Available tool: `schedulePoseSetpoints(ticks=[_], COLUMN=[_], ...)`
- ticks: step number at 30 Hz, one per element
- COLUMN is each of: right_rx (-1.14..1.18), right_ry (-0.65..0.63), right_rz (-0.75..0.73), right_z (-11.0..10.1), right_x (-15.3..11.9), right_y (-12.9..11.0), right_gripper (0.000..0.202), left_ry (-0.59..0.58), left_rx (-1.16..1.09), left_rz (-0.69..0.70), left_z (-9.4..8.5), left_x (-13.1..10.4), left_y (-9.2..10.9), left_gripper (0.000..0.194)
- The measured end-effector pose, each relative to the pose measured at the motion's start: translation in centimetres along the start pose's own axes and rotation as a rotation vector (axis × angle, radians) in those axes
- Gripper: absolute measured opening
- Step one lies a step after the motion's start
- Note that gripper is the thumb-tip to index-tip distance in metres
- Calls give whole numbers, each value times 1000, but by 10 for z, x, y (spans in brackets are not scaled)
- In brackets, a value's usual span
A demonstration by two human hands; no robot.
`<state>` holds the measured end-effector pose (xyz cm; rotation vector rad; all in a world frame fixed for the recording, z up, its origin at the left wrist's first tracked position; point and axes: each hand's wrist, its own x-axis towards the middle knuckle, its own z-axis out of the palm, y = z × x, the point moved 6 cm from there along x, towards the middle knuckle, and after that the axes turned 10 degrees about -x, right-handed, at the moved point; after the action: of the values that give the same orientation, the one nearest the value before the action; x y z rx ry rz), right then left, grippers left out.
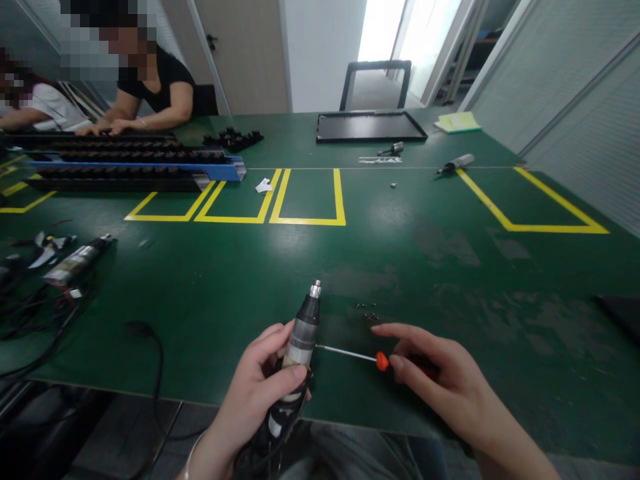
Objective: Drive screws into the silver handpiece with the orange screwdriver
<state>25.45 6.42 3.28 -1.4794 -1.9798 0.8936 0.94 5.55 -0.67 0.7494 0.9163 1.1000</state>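
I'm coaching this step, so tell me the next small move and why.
Probably seat the screwdriver firmly against the side of the power tool: the right hand points the shaft there, while the left hand grips the tool. Whether the tip touches is unclear.

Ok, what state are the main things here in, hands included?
Left hand, closed around power tool
Power tool, held, nose pointing away
Right hand, closed on screwdriver handle
Screwdriver, tip at the tool's side, contact unclear
Small screw-like parts, loose on table
Black tray, lying flat
Door, apparently shut
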Motion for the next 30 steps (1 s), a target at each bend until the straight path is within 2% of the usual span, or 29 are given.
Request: schedulePoseSetpoints(ticks=[7, 11, 17, 21, 25, 30], right_rx=[-57, -75, 32, 10, 13, 24], right_ry=[153, 99, -49, 23, 110, 40], right_rz=[-102, -129, 6, -19, -60, -54], right_z=[-9, -5, 3, 0, -5, -2], right_x=[-4, -1, 1, -1, -2, -2], right_y=[-6, -9, -1, -1, -3, -3], right_gripper=[36, 39, 35, 32, 37, 37], left_ry=[11, 2, 5, -1, -14, -13], left_rx=[-25, -12, -6, -14, -12, -3], left_rz=[9, 9, 7, 0, 6, 6], left_z=[-1, 0, 0, 0, 0, 0], left_x=[0, 0, 0, 0, 0, 0], left_y=[1, 1, 1, 0, 0, 0], left_gripper=[39, 38, 38, 39, 38, 39])
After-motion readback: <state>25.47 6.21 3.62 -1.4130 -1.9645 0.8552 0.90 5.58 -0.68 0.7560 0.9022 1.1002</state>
